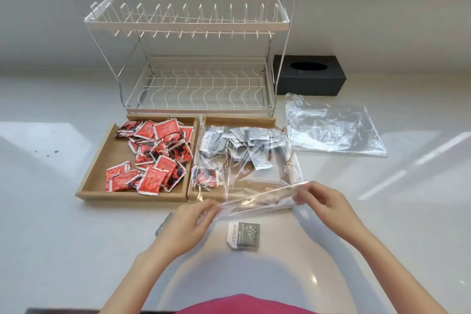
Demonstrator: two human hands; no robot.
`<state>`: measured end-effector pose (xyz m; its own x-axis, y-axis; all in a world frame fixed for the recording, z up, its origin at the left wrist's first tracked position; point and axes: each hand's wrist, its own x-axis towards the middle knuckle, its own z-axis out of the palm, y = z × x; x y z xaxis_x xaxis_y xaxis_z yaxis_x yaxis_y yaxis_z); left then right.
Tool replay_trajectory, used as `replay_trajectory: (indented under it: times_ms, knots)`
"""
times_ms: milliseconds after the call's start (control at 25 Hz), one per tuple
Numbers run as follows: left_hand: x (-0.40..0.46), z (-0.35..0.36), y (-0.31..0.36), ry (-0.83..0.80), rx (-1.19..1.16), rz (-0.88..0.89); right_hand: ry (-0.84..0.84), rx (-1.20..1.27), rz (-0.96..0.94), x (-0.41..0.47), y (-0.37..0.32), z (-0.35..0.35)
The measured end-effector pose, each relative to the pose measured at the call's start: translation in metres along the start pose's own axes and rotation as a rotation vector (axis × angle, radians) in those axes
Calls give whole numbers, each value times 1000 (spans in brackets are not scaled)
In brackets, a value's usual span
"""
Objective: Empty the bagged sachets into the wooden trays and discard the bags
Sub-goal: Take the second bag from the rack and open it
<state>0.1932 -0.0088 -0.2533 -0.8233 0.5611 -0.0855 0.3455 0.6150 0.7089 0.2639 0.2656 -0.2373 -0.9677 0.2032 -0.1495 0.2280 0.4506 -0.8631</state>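
Observation:
Two wooden trays sit side by side. The left tray (96, 181) holds several red sachets (155, 153). Over the right tray (239, 120) lies a clear plastic bag (254, 176) with several grey sachets (244, 145) and a red one (206, 177) inside or under it. My left hand (188, 227) and my right hand (321, 201) pinch the bag's near edge at either end, stretched between them. One grey sachet (244, 236) lies on the counter between my hands. Another grey sachet (163, 224) peeks out beside my left hand.
An emptied clear bag (334, 130) lies flat to the right of the trays. A white two-tier wire dish rack (198, 84) stands behind the trays. A black tissue box (309, 75) sits at the back right. The counter is white and glossy.

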Motion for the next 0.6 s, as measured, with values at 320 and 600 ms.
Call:
replay_trajectory:
  times_ms: [320, 600]
  knots:
    - [20, -12, 7, 111, -48, -182, 7, 295, 29, 10, -30, -7]
    - [23, -19, 3, 191, 77, -191, -88, 457, 118, 8, -43, -7]
